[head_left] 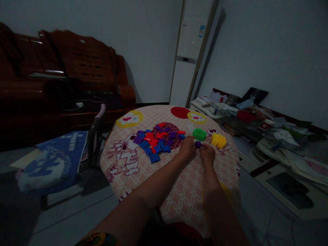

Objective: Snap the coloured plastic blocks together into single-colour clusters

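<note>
The grip of both hands is narrow: the fingers of the left hand (pixel 188 147) and right hand (pixel 208 153) come together from either side on a small purple piece (pixel 198 144), apparently pinching it between them. It is held low over the cloth-covered desk (pixel 184 194), just on the near side of a green cluster (pixel 199 134) and to the left of a yellow cluster (pixel 219 140); whether it also rests on the cloth I cannot tell. From its look it should be light, stiff plastic, hard to crush but smooth enough to slide or roll between the fingertips, so the sure hold is a pinch at its two ends, with the middle left free. The loose blue pieces (pixel 154 157) and red pieces (pixel 151 138), spread to the left of the hands, look like the same kind of stuff, best lifted one at a time by their sides. Much is hard to make out: the room is dim, the fingers cover most of the purple piece, and its exact shape and any joint in it are lost. Something pale shows beside the left fingertips, too small to name. Both arms run off the bottom edge, and a patterned sleeve (pixel 98 240) is cut off there.
</note>
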{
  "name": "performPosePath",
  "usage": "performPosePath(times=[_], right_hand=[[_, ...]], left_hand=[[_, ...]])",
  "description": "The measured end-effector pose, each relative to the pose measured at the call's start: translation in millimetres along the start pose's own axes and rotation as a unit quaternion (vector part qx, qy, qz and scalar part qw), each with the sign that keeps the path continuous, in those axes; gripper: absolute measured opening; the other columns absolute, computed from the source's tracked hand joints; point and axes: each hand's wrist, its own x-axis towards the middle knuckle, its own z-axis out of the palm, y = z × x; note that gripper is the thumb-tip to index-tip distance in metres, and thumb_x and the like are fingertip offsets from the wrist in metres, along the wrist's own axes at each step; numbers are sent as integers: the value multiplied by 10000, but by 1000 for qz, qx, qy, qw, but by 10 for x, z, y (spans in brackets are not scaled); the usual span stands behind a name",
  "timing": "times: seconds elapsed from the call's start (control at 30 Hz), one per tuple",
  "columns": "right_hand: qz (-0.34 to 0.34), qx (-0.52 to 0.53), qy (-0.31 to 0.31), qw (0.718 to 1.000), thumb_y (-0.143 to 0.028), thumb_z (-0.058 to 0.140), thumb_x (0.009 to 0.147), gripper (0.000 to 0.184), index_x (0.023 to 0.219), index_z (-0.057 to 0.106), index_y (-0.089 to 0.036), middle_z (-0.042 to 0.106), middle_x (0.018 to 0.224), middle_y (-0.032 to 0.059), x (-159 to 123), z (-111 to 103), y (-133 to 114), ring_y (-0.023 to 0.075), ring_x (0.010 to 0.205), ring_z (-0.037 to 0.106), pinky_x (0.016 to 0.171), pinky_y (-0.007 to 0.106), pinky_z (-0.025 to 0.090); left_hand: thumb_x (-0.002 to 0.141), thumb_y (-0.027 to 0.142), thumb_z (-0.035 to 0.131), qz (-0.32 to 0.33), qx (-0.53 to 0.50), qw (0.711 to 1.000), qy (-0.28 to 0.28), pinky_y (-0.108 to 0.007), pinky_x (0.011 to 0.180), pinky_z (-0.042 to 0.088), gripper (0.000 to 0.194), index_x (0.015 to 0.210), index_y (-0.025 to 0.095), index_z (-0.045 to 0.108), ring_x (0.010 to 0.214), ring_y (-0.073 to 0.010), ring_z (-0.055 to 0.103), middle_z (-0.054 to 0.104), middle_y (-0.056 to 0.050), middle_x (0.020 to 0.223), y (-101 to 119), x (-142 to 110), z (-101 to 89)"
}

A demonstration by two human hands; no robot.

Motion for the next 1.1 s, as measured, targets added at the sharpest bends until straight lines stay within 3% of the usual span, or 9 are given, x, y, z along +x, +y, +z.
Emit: performPosePath(times=[0.27,0.37,0.47,0.67,0.8,0.93,1.1], right_hand=[[16,21,6,1000,-256,547,739,355,976,803,-194,781,894,86,-1,26,42,252,835,704,710,304,500],[9,23,13,1000,-247,533,741,344,947,805,-206,780,877,76,1,31,45,246,829,702,732,305,509],[11,26,22,999,-242,539,739,333,932,809,-214,784,888,73,1,25,44,239,831,703,736,295,510],[16,37,9,999,-256,561,746,345,976,808,-186,784,886,89,4,15,51,247,840,708,729,296,504],[15,34,13,999,-250,541,760,339,962,807,-190,785,910,92,-9,13,36,248,845,709,756,304,510],[3,31,17,999,-232,520,765,352,964,805,-176,783,924,104,-21,-4,18,251,868,707,779,308,510],[3,43,13,999,-237,514,754,359,963,801,-183,780,870,88,-5,-9,25,238,842,707,784,304,514]], left_hand=[[885,172,553,-137,141,980,0,-347,864,535,194,957,183,733,1010,-255,691,755,-122,1041,-196,124,-758],[854,239,621,-185,221,956,-47,-335,822,541,187,982,182,744,1011,-283,704,762,-132,1029,-251,104,-992],[766,225,718,-184,258,943,-106,-347,847,547,264,1026,193,748,1064,-311,695,755,-133,1103,-271,72,-1081],[815,124,613,-153,262,946,-112,-366,905,536,326,1105,182,750,1099,-303,689,744,-143,1167,-289,61,-1042],[793,143,657,-84,143,981,-101,-333,917,529,263,1028,180,769,1020,-248,699,769,-89,1070,-258,92,-938],[748,130,703,-17,32,994,-104,-304,871,529,239,984,150,739,908,-200,684,759,-69,1000,-94,115,-643],[721,54,637,-9,-8,997,-75,-277,815,492,285,993,126,681,891,-190,649,728,-77,973,96,69,-249]])
